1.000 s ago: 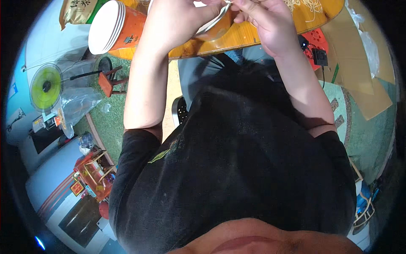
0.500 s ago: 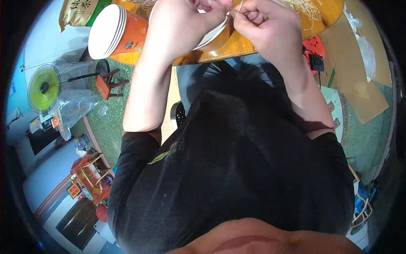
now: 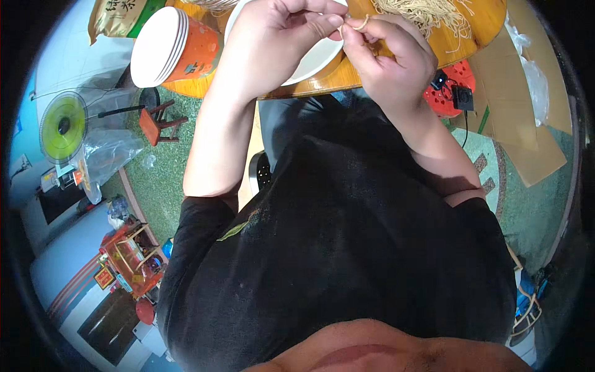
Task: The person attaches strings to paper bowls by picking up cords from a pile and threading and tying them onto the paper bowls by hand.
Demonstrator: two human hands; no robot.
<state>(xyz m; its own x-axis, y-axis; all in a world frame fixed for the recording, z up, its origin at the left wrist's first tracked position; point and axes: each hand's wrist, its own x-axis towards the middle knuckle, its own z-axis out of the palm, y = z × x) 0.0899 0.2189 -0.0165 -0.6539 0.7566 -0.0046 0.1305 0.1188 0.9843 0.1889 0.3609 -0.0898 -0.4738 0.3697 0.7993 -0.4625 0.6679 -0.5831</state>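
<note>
We pinch small tan loop, maybe rubber band [image 3: 361, 22], between both hands at 12 o'clock, above white plate [image 3: 310, 59]. Our left hand [image 3: 279, 37] curled, fingertips pressed on loop; our right hand [image 3: 387, 59] closed round it from 1 o'clock side. Plate sits on round wooden desk [image 3: 347, 74]. Pale noodle pile [image 3: 427, 15] at 1 o'clock. Stack of orange paper bowls [image 3: 173, 46] at 11 o'clock. Green fan [image 3: 62, 127] on floor at 9 o'clock. Red power strip [image 3: 449, 87] at 2 o'clock.
</note>
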